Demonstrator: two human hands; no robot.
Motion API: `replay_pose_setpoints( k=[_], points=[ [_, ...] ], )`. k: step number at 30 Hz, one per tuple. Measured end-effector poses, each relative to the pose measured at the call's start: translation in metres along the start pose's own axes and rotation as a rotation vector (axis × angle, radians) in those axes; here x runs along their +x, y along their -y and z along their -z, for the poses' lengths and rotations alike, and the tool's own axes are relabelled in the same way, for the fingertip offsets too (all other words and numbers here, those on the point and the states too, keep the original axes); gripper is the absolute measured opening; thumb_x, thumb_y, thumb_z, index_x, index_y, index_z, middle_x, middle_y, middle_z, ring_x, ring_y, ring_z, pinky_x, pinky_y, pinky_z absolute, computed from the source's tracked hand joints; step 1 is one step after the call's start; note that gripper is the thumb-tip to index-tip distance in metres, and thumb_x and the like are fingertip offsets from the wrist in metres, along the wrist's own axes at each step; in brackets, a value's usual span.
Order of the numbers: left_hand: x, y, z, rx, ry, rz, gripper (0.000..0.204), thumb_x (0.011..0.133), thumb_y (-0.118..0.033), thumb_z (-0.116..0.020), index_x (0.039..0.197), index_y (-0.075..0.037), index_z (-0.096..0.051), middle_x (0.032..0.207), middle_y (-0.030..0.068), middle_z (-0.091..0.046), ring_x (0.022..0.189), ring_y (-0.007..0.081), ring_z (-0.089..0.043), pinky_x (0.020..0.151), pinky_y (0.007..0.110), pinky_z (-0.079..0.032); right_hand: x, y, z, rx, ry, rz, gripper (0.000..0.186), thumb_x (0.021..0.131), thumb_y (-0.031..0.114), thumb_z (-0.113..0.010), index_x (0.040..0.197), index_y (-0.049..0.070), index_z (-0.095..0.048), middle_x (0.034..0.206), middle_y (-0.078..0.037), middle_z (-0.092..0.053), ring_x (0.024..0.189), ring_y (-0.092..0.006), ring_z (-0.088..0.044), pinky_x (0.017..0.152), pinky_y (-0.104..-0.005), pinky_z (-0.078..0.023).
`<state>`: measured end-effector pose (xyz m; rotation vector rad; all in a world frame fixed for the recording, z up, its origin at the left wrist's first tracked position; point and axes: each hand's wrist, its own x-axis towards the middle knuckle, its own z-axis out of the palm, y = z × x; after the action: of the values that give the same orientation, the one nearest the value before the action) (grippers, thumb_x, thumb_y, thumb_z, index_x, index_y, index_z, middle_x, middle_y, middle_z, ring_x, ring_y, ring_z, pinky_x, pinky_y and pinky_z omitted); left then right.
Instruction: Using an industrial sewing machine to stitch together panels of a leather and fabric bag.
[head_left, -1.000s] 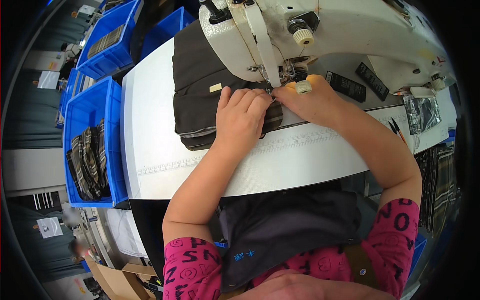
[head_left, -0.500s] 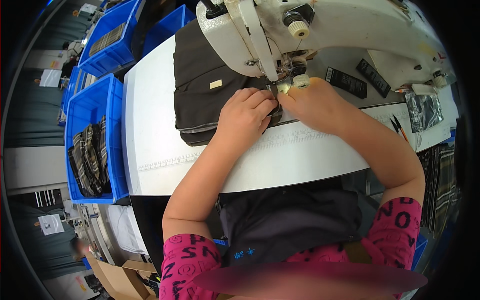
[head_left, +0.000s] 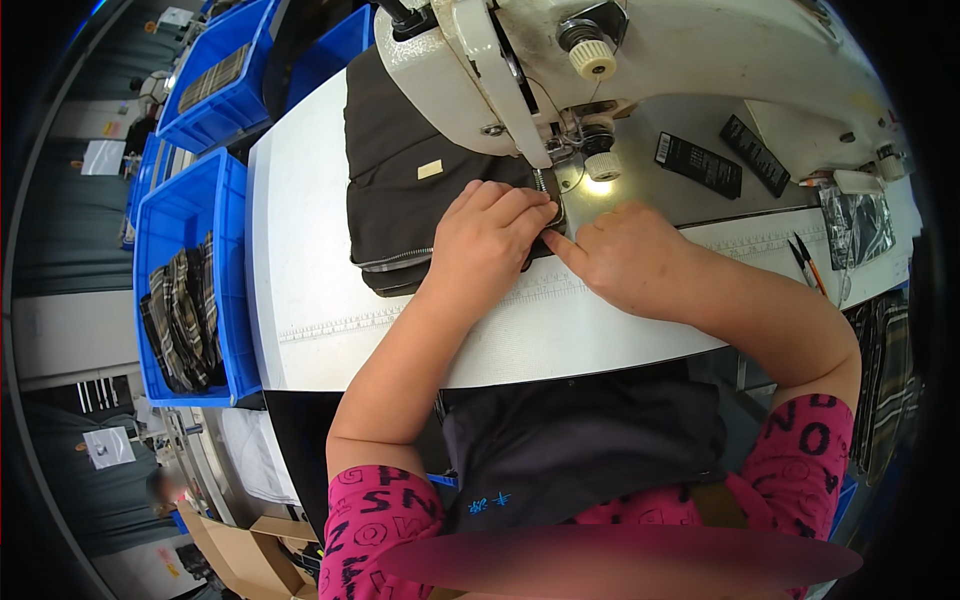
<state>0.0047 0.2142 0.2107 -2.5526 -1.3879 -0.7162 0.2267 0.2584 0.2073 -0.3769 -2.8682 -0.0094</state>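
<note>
A dark brown fabric piece with a zipper [head_left: 400, 190] lies folded on the white sewing table, its right corner under the head of a sewing machine [head_left: 455, 90]. My left hand [head_left: 490, 232] rests on that corner with its fingers bent, pinching the fabric edge near the zipper end. My right hand [head_left: 625, 260] is just to the right, its index finger stretched to the fabric corner and the other fingers curled. Whether it grips any fabric is hidden. A small cream label [head_left: 430, 169] shows on the fabric.
A printed ruler strip [head_left: 340, 325] runs along the table's front. Right of the machine's needle area lie two black tags [head_left: 698, 165], a clear packet [head_left: 857, 225] and pen-like tools [head_left: 806, 262]. Blue bins [head_left: 245, 300] with plaid cloth stand at the left. More plaid cloth hangs at the right.
My right hand has moved down and slightly right, away from the needle area, to the fabric's near corner. My left hand stays on the fabric with little shift.
</note>
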Motion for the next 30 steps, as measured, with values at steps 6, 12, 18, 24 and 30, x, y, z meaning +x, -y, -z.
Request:
replay_pose_setpoints(
  k=[6, 12, 18, 24, 30],
  points=[
    [0.002, -0.01, 0.002, 0.052, 0.015, -0.005, 0.037, 0.069, -0.003, -0.077, 0.106, -0.009, -0.077, 0.11, -0.002, -0.074, 0.094, 0.0191, -0.066, 0.083, 0.034, -0.056, 0.001, -0.001, 0.003, 0.021, 0.0, -0.002, 0.021, 0.101, 0.013, -0.057, 0.109, 0.0, -0.071, 0.068, -0.007, -0.066, 0.064, -0.0259, -0.069, 0.055, -0.0406, -0.053],
    [0.001, -0.013, 0.001, 0.069, 0.02, 0.021, 0.039, 0.072, -0.004, -0.075, 0.11, -0.008, -0.076, 0.114, -0.0005, -0.074, 0.098, 0.0193, -0.066, 0.087, 0.034, -0.055, 0.001, -0.002, 0.0, 0.071, -0.001, -0.018, 0.017, 0.094, 0.011, -0.06, 0.105, 0.003, -0.07, 0.08, -0.008, -0.068, 0.076, -0.0255, -0.07, 0.066, -0.0401, -0.055],
    [0.005, -0.007, -0.001, 0.096, 0.03, 0.07, 0.041, 0.074, -0.004, -0.072, 0.115, -0.006, -0.075, 0.115, 0.0006, -0.073, 0.1, 0.0211, -0.066, 0.09, 0.034, -0.053, 0.009, -0.011, -0.007, 0.08, -0.004, -0.078, 0.019, 0.086, 0.008, -0.064, 0.104, 0.004, -0.069, 0.084, -0.007, -0.066, 0.085, -0.0254, -0.068, 0.071, -0.0389, -0.055],
    [0.008, 0.004, -0.008, 0.133, 0.036, 0.031, 0.04, 0.081, -0.004, -0.067, 0.121, -0.002, -0.072, 0.123, 0.0045, -0.07, 0.104, 0.0212, -0.062, 0.09, 0.035, -0.051, 0.013, -0.016, -0.017, 0.091, -0.184, -0.119, 0.024, 0.079, 0.008, -0.069, 0.103, 0.004, -0.069, 0.083, -0.006, -0.065, 0.085, -0.0245, -0.067, 0.075, -0.0405, -0.053],
    [0.007, 0.001, -0.011, 0.09, -0.013, 0.092, 0.041, 0.08, -0.003, -0.069, 0.121, -0.007, -0.074, 0.12, 0.0029, -0.07, 0.106, 0.0229, -0.064, 0.092, 0.037, -0.054, 0.014, -0.015, -0.019, 0.045, -0.172, -0.165, 0.026, 0.078, 0.009, -0.072, 0.103, 0.005, -0.07, 0.081, -0.006, -0.065, 0.081, -0.0247, -0.068, 0.074, -0.0399, -0.053]
  ],
)
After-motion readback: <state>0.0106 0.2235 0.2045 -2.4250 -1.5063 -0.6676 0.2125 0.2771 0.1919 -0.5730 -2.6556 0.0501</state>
